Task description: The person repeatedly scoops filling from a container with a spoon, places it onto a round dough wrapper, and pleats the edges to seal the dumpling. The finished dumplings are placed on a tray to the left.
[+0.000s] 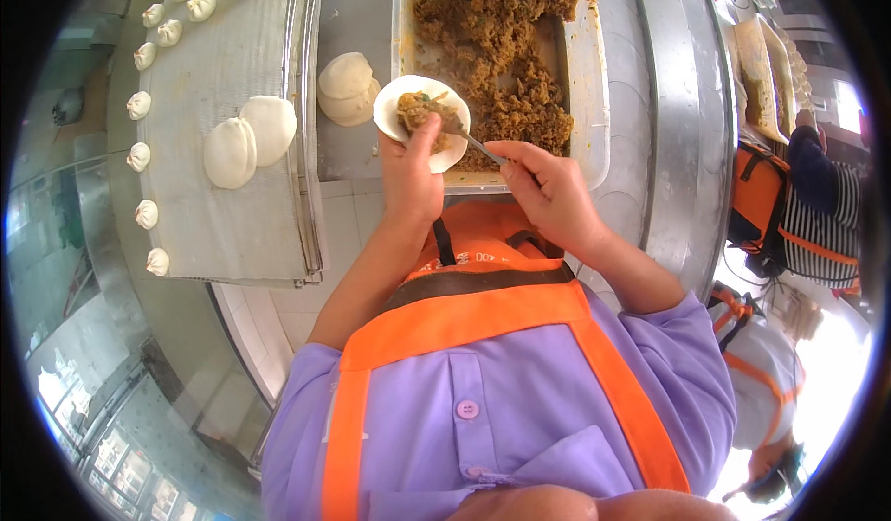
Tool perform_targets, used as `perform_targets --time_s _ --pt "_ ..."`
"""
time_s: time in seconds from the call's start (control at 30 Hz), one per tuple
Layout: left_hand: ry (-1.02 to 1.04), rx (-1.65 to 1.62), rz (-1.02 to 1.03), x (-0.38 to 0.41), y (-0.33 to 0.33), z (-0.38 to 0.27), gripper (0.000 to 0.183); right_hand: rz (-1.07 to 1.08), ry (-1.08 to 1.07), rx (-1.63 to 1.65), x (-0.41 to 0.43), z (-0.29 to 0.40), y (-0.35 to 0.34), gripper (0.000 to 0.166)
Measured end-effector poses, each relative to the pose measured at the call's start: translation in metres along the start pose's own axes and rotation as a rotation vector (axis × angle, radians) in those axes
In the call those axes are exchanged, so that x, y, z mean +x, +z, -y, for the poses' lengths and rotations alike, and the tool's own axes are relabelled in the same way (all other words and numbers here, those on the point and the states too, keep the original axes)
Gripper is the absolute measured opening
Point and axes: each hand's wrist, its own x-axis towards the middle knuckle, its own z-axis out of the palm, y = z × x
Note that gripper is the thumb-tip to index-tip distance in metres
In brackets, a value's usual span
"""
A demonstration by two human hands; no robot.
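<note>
On my left hand (412,173) rests a round dough wrapper (391,107), with the thumb over its middle. A mound of brown filling (418,109) with green bits lies on the wrapper. My right hand (550,190) grips the thin handle of a metal utensil (485,151), whose working end is in the filling on the wrapper. Just beyond both hands is a white plastic tub (592,103) holding a heap of minced filling (501,55). Several flat dough wrappers (346,89) lie stacked left of the tub.
At left, a mesh-topped rack (230,242) carries more wrappers (268,131) and rows of pleated buns (202,7). A steel counter edge (686,138) runs along the right. Beyond it, a person in a striped sleeve (821,222) and another person (762,389) are present.
</note>
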Motion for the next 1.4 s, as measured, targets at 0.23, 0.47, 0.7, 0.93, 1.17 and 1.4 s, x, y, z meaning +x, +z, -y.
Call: perform_targets --time_s 0.23,0.47,0.7,0.93,1.17,1.4 --pt "-0.216 -0.211 0.084 0.008 -0.024 -0.011 0.036 0.034 0.278 0.655 0.006 -0.016 -0.039 0.024" --pt "-0.303 -0.31 0.134 0.004 -0.023 -0.018 0.044 0.137 0.247 -0.413 0.014 -0.035 -0.077 0.022" --pt "-0.386 -0.36 0.209 0.001 -0.021 -0.015 0.042 -0.08 -0.112 -0.241 0.012 0.001 -0.051 0.022" --pt "-0.454 -0.425 0.21 0.009 -0.024 -0.005 0.047 -0.004 -0.431 -0.455 0.001 0.002 -0.029 0.024" --pt "-0.453 -0.336 0.213 0.005 -0.027 -0.015 0.042 0.072 0.143 -0.827 0.013 -0.032 -0.075 0.02" --pt "-0.539 -0.125 0.215 -0.005 -0.018 -0.015 0.037 0.065 0.039 0.049 0.041 -0.019 -0.028 0.032"
